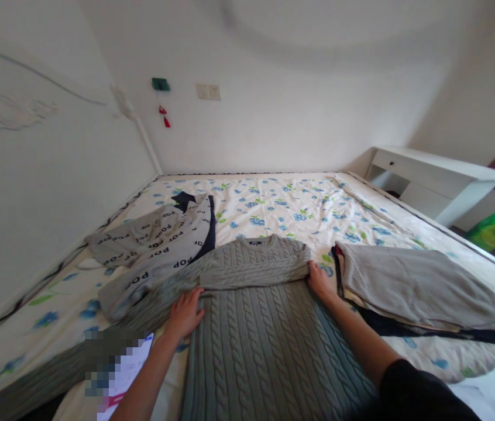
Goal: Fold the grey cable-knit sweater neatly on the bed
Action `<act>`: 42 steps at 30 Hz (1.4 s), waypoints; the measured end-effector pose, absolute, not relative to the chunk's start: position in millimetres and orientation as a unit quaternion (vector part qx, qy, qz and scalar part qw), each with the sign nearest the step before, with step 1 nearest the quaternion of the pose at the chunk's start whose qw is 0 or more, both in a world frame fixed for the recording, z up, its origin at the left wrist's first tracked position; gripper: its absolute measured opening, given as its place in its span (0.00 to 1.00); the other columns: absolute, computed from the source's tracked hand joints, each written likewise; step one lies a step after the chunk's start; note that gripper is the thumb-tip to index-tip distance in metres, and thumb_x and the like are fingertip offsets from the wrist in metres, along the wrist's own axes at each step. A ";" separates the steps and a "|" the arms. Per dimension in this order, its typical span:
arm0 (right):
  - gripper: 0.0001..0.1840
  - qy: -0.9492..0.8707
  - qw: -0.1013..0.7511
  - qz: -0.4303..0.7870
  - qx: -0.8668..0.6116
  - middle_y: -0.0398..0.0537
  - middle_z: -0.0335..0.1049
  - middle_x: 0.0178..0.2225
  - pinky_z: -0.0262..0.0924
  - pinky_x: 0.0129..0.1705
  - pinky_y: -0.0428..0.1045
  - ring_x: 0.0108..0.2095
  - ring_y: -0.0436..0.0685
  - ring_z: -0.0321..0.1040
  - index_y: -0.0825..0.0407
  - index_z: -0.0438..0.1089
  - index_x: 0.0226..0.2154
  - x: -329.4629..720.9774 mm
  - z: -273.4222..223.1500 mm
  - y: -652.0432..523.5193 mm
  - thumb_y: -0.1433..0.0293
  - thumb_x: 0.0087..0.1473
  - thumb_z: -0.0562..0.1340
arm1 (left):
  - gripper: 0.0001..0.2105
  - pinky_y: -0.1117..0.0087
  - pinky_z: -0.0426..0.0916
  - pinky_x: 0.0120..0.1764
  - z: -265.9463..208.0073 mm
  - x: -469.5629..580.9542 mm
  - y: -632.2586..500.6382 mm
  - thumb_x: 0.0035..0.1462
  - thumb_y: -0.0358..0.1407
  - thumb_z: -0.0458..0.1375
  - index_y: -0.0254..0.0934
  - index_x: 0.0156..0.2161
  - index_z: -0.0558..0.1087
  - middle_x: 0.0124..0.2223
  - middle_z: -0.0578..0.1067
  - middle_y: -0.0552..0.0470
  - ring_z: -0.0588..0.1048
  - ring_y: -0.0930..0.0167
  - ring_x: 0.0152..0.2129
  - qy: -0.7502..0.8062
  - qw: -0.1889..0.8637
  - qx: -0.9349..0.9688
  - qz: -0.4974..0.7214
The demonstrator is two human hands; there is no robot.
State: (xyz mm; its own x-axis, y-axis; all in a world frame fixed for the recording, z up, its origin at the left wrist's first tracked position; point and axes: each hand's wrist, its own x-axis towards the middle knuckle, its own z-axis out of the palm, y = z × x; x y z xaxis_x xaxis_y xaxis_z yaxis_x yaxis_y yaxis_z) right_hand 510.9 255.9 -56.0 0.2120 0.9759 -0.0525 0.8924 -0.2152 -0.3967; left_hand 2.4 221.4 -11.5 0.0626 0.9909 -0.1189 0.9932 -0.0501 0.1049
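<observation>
A grey-green cable-knit sweater (269,345) lies spread on the bed, its neckline away from me. One sleeve (254,273) is folded flat across the chest; the other (45,368) stretches out to the lower left. My right hand (319,280) pinches the folded edge at the sweater's right shoulder. On the left side, near the armpit, my left hand (186,313) rests with its fingers extended on the knit, beside the end of the folded sleeve.
A grey garment printed "POP" (160,251) lies crumpled on the left. Folded clothes (418,286) are stacked on the right. Under everything is a blue-flowered bedsheet (269,204). White furniture (432,175) stands beyond the bed's right edge, and walls border the left and far sides.
</observation>
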 end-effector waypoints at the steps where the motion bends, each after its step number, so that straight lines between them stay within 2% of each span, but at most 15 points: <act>1: 0.30 -0.621 0.130 0.143 -0.760 0.63 0.77 0.63 0.66 0.57 0.52 0.58 0.66 0.79 0.55 0.69 0.67 520.8 -56.8 258.7 0.78 0.64 0.59 | 0.32 0.39 0.63 0.72 -12.6 0.6 221.4 0.67 0.35 0.55 0.38 0.75 0.69 0.80 0.66 0.38 0.66 0.44 0.74 0.687 0.078 0.722 -0.021; 5: 0.25 -0.550 0.146 0.148 -0.809 0.65 0.80 0.58 0.67 0.58 0.54 0.57 0.69 0.79 0.56 0.74 0.64 563.8 -66.1 264.7 0.73 0.67 0.60 | 0.31 0.36 0.62 0.72 -11.7 6.9 219.0 0.68 0.35 0.53 0.41 0.74 0.71 0.83 0.61 0.44 0.63 0.41 0.76 0.692 0.056 0.716 -0.069; 8: 0.25 -0.492 0.165 0.150 -0.842 0.68 0.81 0.55 0.67 0.60 0.56 0.57 0.70 0.79 0.60 0.76 0.63 573.2 -76.0 266.6 0.73 0.68 0.58 | 0.31 0.35 0.61 0.73 -7.7 16.9 215.9 0.69 0.33 0.52 0.40 0.74 0.72 0.83 0.61 0.43 0.63 0.41 0.76 0.692 0.038 0.716 -0.082; 12: 0.34 -0.536 0.197 0.104 -0.814 0.68 0.77 0.61 0.66 0.63 0.57 0.60 0.71 0.76 0.58 0.72 0.68 553.7 -83.6 269.2 0.78 0.61 0.57 | 0.29 0.37 0.60 0.75 -0.1 25.3 213.0 0.67 0.29 0.54 0.37 0.70 0.77 0.83 0.61 0.40 0.61 0.43 0.78 0.674 -0.009 0.735 -0.068; 15: 0.44 -0.598 0.224 0.056 -0.768 0.66 0.73 0.67 0.62 0.69 0.56 0.66 0.69 0.72 0.57 0.65 0.75 538.6 -87.6 268.7 0.80 0.56 0.58 | 0.31 0.39 0.57 0.77 2.6 31.2 212.4 0.62 0.23 0.53 0.38 0.68 0.80 0.85 0.56 0.46 0.53 0.46 0.81 0.635 -0.024 0.769 -0.065; 17: 0.47 -0.604 0.229 0.046 -0.762 0.64 0.70 0.70 0.59 0.72 0.55 0.69 0.67 0.69 0.57 0.61 0.77 533.5 -92.8 265.9 0.80 0.55 0.57 | 0.36 0.38 0.56 0.78 2.7 36.0 212.1 0.58 0.19 0.50 0.39 0.69 0.79 0.85 0.55 0.51 0.52 0.49 0.82 0.612 -0.002 0.787 -0.070; 21: 0.46 -0.595 0.221 0.041 -0.771 0.65 0.72 0.69 0.58 0.73 0.55 0.69 0.67 0.69 0.60 0.58 0.79 530.7 -108.4 258.7 0.79 0.58 0.55 | 0.40 0.37 0.54 0.79 9.4 40.2 211.8 0.57 0.17 0.48 0.39 0.71 0.77 0.83 0.61 0.49 0.61 0.54 0.79 0.598 0.043 0.798 -0.066; 25: 0.47 -0.600 0.228 0.034 -0.766 0.63 0.77 0.66 0.61 0.72 0.57 0.66 0.67 0.72 0.58 0.59 0.79 532.0 -116.5 256.9 0.79 0.59 0.55 | 0.36 0.34 0.55 0.78 32.0 27.8 214.7 0.63 0.20 0.47 0.41 0.71 0.77 0.82 0.62 0.46 0.70 0.54 0.73 0.618 0.060 0.780 -0.081; 29: 0.46 -0.623 0.217 0.060 -0.749 0.57 0.80 0.64 0.65 0.69 0.55 0.63 0.64 0.76 0.52 0.63 0.78 541.2 -110.3 258.4 0.80 0.59 0.54 | 0.30 0.36 0.66 0.72 48.0 15.7 216.3 0.68 0.25 0.47 0.40 0.67 0.80 0.82 0.62 0.44 0.76 0.52 0.69 0.641 0.112 0.741 -0.165; 33: 0.42 -0.582 0.182 0.070 -0.789 0.60 0.84 0.54 0.71 0.59 0.57 0.53 0.67 0.81 0.49 0.67 0.77 553.7 -100.5 261.1 0.78 0.62 0.56 | 0.28 0.44 0.75 0.66 44.5 19.4 214.1 0.68 0.27 0.48 0.38 0.64 0.82 0.81 0.64 0.43 0.80 0.52 0.65 0.647 0.126 0.728 -0.190; 35: 0.40 -0.561 0.183 0.055 -0.806 0.62 0.83 0.56 0.71 0.58 0.57 0.56 0.69 0.79 0.50 0.68 0.76 555.7 -98.1 263.9 0.77 0.64 0.56 | 0.27 0.44 0.76 0.65 41.0 22.5 213.5 0.69 0.27 0.48 0.38 0.63 0.83 0.81 0.65 0.44 0.82 0.51 0.63 0.650 0.123 0.727 -0.186; 38: 0.38 -0.565 0.194 0.042 -0.801 0.63 0.79 0.63 0.67 0.65 0.56 0.64 0.68 0.74 0.54 0.68 0.75 552.2 -97.3 270.8 0.78 0.65 0.55 | 0.26 0.45 0.76 0.65 37.4 23.2 214.4 0.69 0.29 0.48 0.39 0.62 0.84 0.81 0.64 0.45 0.83 0.51 0.61 0.659 0.123 0.719 -0.184; 40: 0.38 -0.568 0.205 0.050 -0.795 0.62 0.78 0.65 0.62 0.69 0.55 0.65 0.66 0.72 0.56 0.68 0.75 548.8 -96.6 276.5 0.79 0.65 0.53 | 0.25 0.49 0.76 0.65 35.7 21.4 215.7 0.69 0.30 0.50 0.40 0.62 0.84 0.81 0.65 0.45 0.83 0.52 0.62 0.660 0.126 0.719 -0.179; 42: 0.36 -0.553 0.216 0.071 -0.801 0.62 0.79 0.63 0.62 0.69 0.54 0.65 0.65 0.73 0.57 0.70 0.73 546.4 -94.5 281.5 0.79 0.66 0.53 | 0.24 0.52 0.76 0.65 33.9 19.2 217.3 0.69 0.31 0.52 0.40 0.61 0.84 0.81 0.65 0.45 0.82 0.53 0.62 0.655 0.130 0.723 -0.176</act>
